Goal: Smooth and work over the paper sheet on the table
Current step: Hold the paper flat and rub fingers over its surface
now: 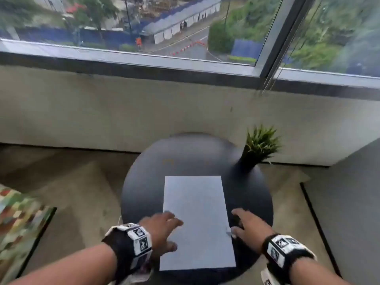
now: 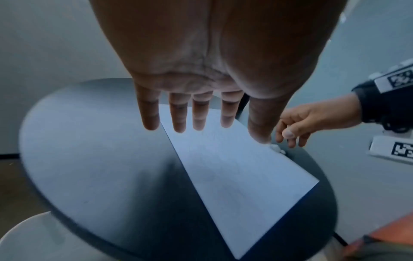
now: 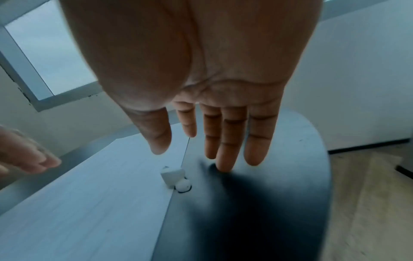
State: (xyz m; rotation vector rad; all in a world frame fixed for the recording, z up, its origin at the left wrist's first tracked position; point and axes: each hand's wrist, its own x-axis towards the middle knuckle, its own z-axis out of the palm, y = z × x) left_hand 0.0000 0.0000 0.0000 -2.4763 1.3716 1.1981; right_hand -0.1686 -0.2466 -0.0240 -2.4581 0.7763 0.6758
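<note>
A white paper sheet point(image 1: 197, 212) lies flat on the round black table point(image 1: 185, 153), its long side running away from me. My left hand point(image 1: 164, 231) is over the sheet's left edge, fingers straight and spread point(image 2: 201, 120), holding nothing. My right hand point(image 1: 242, 223) is at the sheet's right edge, mostly over bare table, with its fingers straight point(image 3: 223, 141). Whether either hand touches the surface is unclear. Two small white bits point(image 3: 176, 178) sit at the paper's right edge, just below the right thumb.
A small potted green plant point(image 1: 259, 145) stands at the table's back right. A low wall and a window run behind the table. A patterned cushion point(image 1: 18, 223) is at the left, and a grey partition point(image 1: 349, 192) stands at the right.
</note>
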